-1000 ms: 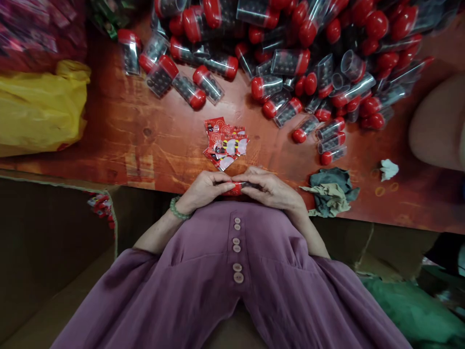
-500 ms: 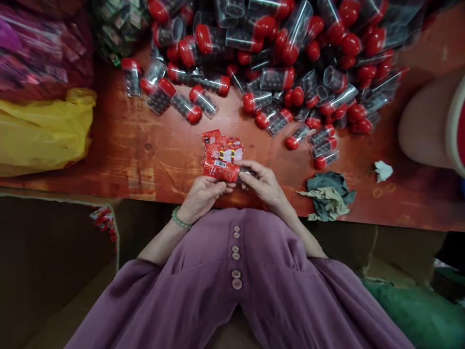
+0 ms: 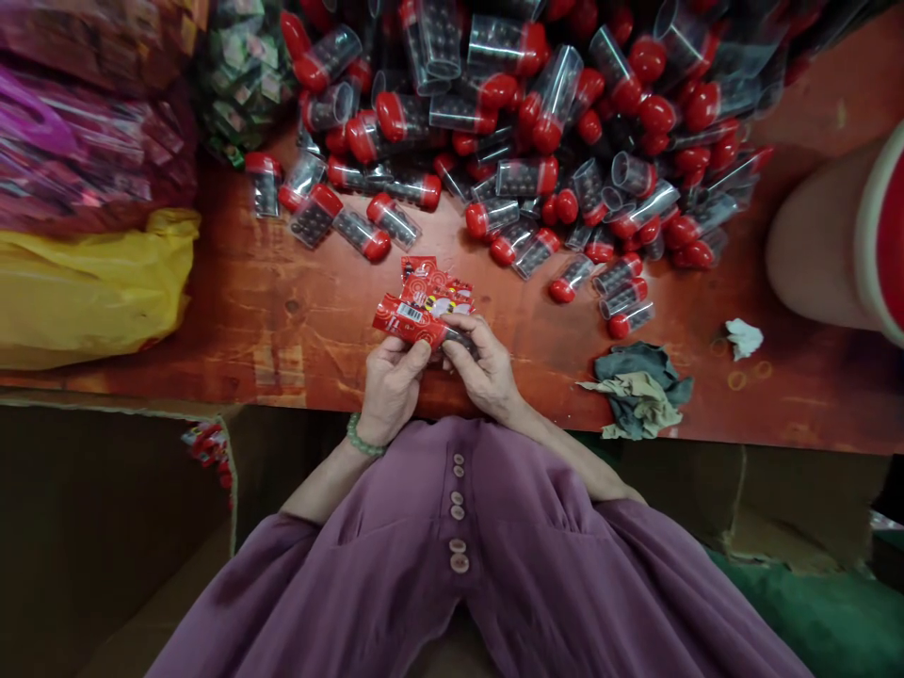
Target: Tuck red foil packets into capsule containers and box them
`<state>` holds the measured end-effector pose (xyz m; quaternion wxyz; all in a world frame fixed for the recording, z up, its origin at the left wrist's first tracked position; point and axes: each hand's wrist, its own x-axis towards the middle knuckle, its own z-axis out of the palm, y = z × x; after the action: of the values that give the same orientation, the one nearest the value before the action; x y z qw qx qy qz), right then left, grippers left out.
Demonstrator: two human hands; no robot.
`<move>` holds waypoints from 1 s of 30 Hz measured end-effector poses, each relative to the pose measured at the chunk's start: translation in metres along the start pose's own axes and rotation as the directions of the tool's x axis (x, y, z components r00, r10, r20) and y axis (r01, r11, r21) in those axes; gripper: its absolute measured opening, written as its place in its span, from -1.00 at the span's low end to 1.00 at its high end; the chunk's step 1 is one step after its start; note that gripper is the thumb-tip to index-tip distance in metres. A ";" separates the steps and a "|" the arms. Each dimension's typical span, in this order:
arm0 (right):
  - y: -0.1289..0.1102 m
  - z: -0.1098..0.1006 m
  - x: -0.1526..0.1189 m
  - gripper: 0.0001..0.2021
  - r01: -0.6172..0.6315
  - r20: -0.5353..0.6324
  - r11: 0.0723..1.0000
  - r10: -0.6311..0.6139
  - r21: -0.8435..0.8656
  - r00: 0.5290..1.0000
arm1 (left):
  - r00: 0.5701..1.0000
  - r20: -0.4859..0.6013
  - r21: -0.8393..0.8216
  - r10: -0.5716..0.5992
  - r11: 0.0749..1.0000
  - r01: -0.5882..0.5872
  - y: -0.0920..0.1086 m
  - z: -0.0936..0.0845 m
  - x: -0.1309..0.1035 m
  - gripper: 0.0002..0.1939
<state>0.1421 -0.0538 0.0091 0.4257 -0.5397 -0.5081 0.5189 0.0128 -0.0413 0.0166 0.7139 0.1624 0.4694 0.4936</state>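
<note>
Near the table's front edge, my left hand (image 3: 393, 384) pinches the lower edge of a red printed plastic sleeve (image 3: 404, 320) with a barcode on it. From the other side, my right hand (image 3: 486, 369) grips a small clear tube (image 3: 463, 345) with dark contents. The tube's left end meets the sleeve; the fingers partly cover it, and I cannot tell how far it reaches inside. Just beyond both hands lies a small stack of similar red sleeves (image 3: 439, 282) on the table. A green bead bracelet circles my left wrist.
A big heap of red-capped clear tubes (image 3: 519, 179) covers the back of the wooden table (image 3: 240, 311). At left are a yellow bag (image 3: 91, 292) and bags of small packs. Crumpled cloths (image 3: 639, 388), white tissue (image 3: 744, 339) and a pale bucket (image 3: 812, 235) stand right.
The sleeve and tube have turned, so the sleeve's left end now points up and left. Both hands have shifted slightly left; the left thumb now presses on the sleeve. The view has moved a little.
</note>
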 end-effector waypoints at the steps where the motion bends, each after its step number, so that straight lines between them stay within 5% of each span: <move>1: -0.001 -0.001 0.001 -0.63 0.005 0.010 1.000 -0.005 -0.005 1.000 | 1.000 -0.009 -0.006 0.029 1.000 -0.029 0.001 0.000 0.000 -0.62; 7: -0.005 -0.014 0.001 -0.54 -0.108 0.270 0.991 0.084 0.074 0.959 | 0.992 -0.069 -0.029 0.109 0.993 -0.112 0.008 -0.002 0.010 -0.69; 10: -0.001 -0.019 -0.003 -0.61 -0.139 0.279 0.987 0.113 0.075 0.954 | 0.989 -0.080 -0.016 0.124 0.992 -0.125 0.009 -0.003 0.013 -0.68; 17: -0.004 -0.016 -0.003 -0.79 0.192 0.141 0.937 -0.156 -0.291 0.978 | 0.993 -0.025 0.041 0.119 0.992 -0.118 0.006 -0.003 0.015 -0.65; 23: -0.004 -0.008 -0.001 -0.76 -0.019 0.131 1.000 0.015 0.025 0.991 | 0.996 0.013 0.096 0.089 0.991 -0.090 0.006 0.002 0.016 -0.68; 30: -0.002 -0.007 0.005 -0.69 -0.104 0.146 0.965 0.070 0.241 0.987 | 0.993 0.104 0.132 -0.052 0.991 0.038 0.007 0.003 0.010 -0.69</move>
<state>0.1491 -0.0476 0.0110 0.4309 -0.4676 -0.4427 0.6322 0.0119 -0.0286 0.0177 0.7369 0.2238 0.4651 0.4366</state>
